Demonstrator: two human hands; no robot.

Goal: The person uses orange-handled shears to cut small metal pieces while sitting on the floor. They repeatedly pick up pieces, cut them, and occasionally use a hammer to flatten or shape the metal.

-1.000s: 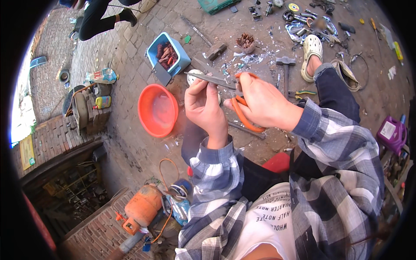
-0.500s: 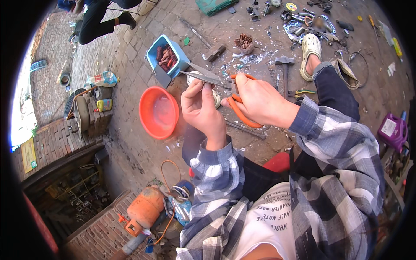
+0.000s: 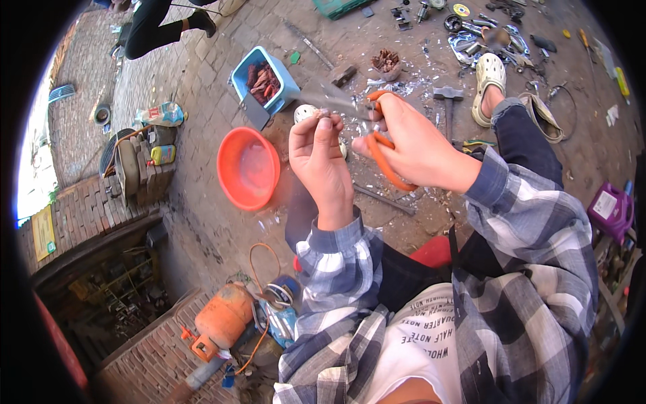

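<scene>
In my right hand is a pair of scissors with orange handles. The fingers are wrapped round the handles, and the blades are blurred and reach left above my left fingertips. My left hand is raised with thumb and fingers pinched on a small brownish piece, too small to name. Beyond it stands a light blue plastic tub holding dark reddish-brown pieces. An orange-red basin sits left of my left hand. Farther off is a small round bowl filled with brown bits.
A hammer and a long metal bar lie on the littered brick ground. Metal parts are heaped at the far right. An orange gas cylinder stands at lower left, a purple jug at right. Another person's leg shows far left.
The scissors have shifted slightly right and drawn back from my left fingertips, their blades now blurred. My left hand has moved a little right, still pinching. The whole view has shifted slightly.
</scene>
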